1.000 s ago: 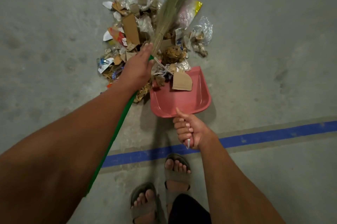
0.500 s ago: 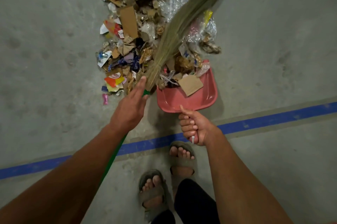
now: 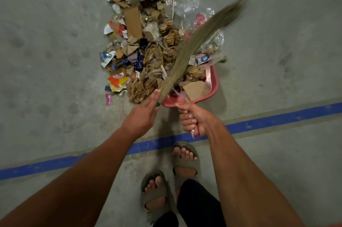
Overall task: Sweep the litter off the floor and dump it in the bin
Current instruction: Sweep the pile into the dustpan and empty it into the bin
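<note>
as litter (image 3: 148, 45) piles, dustpan (image 3: 212, 86) holds cardboard (image 3: 197, 89)

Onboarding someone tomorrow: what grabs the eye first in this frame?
The big litter pile of torn cardboard, wrappers and clear plastic on the grey floor at top centre. Next, the grass broom slanting over it, gripped by the left hand, and the pink dustpan at the pile's right edge, its handle gripped by the right hand.

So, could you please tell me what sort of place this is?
Probably a warehouse or workshop floor: bare grey concrete floor, a blue line marked across it, and a litter pile of cardboard and plastic scraps.
</note>
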Available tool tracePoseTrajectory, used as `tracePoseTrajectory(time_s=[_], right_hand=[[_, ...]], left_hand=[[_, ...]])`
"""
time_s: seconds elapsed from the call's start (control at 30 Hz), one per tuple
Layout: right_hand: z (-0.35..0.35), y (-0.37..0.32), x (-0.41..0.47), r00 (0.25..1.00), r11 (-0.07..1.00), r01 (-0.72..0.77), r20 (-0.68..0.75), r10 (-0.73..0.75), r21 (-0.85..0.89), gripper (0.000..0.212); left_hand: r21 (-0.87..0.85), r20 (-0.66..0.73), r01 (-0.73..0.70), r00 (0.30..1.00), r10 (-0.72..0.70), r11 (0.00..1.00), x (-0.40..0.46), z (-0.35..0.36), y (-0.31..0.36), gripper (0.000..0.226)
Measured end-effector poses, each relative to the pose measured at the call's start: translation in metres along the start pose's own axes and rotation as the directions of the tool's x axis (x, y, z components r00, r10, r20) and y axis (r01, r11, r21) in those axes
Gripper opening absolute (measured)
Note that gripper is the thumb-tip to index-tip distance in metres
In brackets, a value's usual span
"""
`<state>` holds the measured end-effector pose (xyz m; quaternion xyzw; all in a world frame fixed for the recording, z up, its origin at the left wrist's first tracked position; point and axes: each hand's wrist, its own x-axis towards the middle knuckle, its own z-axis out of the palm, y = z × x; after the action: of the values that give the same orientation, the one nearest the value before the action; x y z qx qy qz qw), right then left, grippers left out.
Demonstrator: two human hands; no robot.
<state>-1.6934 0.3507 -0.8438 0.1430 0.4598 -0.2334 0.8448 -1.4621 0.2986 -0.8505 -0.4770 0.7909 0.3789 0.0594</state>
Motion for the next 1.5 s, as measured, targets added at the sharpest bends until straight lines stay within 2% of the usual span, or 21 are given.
tracePoseTrajectory(time_s=[0.23,0.37,0.5,0.6,0.7,0.8,0.93,1.1,1.27,1.37,1.5], right_hand=[[0.019,0.017,-0.024,0.997,0.993,-0.002,-0.072,-0.006,-0.122,0.057],[0.021,0.044,-0.039,0.996,1.0,0.006,-0.087,-0.008,-0.019,0.058],[0.017,0.068,-0.045,0.998,0.99,-0.011,-0.054,0.019,0.142,0.046],[0.009,0.077,-0.041,0.999,0.983,-0.023,-0.021,0.027,0.183,0.044],[-0.002,0.075,-0.026,1.0,0.989,-0.03,0.005,0.03,0.147,0.042],[-0.008,0.064,-0.012,1.0,0.996,-0.025,-0.01,0.026,0.088,0.043],[-0.011,0.057,-0.001,0.998,0.999,-0.021,-0.062,0.024,0.041,0.046],[-0.006,0.069,0.004,0.998,0.998,-0.016,-0.066,0.019,0.056,0.047],[-0.014,0.069,0.011,0.999,0.995,-0.038,-0.034,0.041,0.088,0.046],[-0.025,0.064,0.018,0.996,0.998,-0.038,-0.078,0.043,0.058,0.046],[-0.03,0.056,0.025,0.997,0.995,-0.05,-0.06,0.055,0.084,0.045]], left_hand=[[0.01,-0.007,-0.004,1.0,0.004,1.0,-0.023,-0.014,0.019,0.064],[0.009,0.011,-0.012,1.0,0.012,1.0,-0.046,-0.028,0.039,0.063],[-0.015,-0.044,-0.03,0.999,0.029,0.999,-0.059,-0.042,0.044,0.062],[0.0,-0.119,0.055,0.991,-0.055,0.998,-0.049,-0.049,0.039,0.063],[0.002,-0.156,0.15,0.977,-0.148,0.989,-0.024,-0.047,0.019,0.063],[0.025,-0.119,0.158,0.981,-0.154,0.987,-0.008,-0.031,-0.006,0.064],[-0.009,-0.021,0.083,0.996,-0.083,0.997,-0.029,0.0,-0.012,0.064],[-0.123,-0.045,0.043,0.998,-0.049,0.992,-0.071,0.005,-0.002,0.063],[-0.078,-0.135,0.134,0.98,-0.144,0.988,-0.05,-0.014,-0.008,0.065],[-0.017,-0.081,0.089,0.993,-0.09,0.996,-0.02,-0.015,-0.028,0.064],[0.02,0.013,0.023,1.0,-0.023,1.0,-0.015,0.0,-0.035,0.066]])
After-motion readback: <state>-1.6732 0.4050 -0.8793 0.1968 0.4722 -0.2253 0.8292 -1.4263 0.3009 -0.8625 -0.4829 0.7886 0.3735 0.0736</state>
